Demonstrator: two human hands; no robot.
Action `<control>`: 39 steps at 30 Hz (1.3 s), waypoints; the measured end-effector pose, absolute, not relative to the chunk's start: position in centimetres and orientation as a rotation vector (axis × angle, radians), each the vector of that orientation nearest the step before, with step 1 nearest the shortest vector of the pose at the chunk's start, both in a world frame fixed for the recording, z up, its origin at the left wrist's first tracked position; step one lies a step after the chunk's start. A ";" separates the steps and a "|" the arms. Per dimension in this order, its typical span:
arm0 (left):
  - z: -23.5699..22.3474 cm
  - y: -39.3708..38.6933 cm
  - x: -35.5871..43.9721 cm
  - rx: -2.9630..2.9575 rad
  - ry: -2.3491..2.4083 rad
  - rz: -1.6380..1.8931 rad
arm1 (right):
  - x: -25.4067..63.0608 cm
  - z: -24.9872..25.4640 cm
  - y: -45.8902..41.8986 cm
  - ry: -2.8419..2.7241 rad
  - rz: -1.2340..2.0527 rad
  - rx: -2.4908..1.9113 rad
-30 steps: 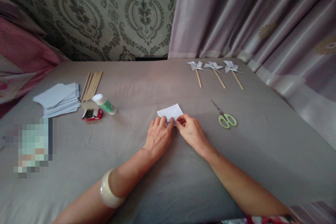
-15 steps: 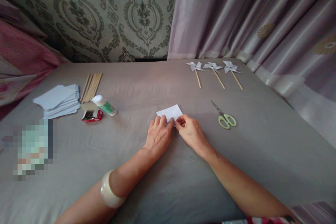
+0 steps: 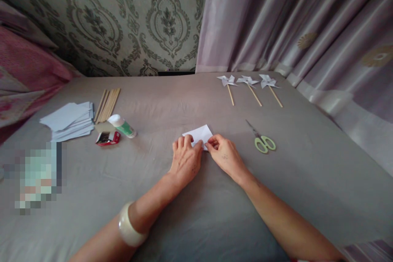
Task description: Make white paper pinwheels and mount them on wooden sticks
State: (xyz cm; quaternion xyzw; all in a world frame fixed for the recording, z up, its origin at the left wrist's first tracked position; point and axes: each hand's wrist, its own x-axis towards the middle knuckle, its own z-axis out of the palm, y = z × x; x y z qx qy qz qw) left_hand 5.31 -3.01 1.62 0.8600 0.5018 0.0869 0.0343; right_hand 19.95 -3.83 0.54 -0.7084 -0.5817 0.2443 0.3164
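The one view looks from the person's head, forward and down across the grey cloth [image 3: 172,102], and takes in a wide field. The left hand [image 3: 186,155] and right hand [image 3: 226,154] are near, just below the frame's centre, with the patterned wall [image 3: 132,20] farther off at upper left and the curtain [image 3: 242,16] at upper right.

"What's at the far side?"
"A patterned wall [image 3: 167,20], dark scrolls on grey-green, with a pale purple curtain [image 3: 242,16] hanging to its right."
"And on the left?"
"Pink cloth [image 3: 26,57], far; nearer, a pixelated object [image 3: 39,168], too blurred to name."
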 end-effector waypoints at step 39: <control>0.0 -2.7 4.5 3.019 1.086 0.582 | 23.0 -0.9 -2.0 -1.400 0.807 -1.678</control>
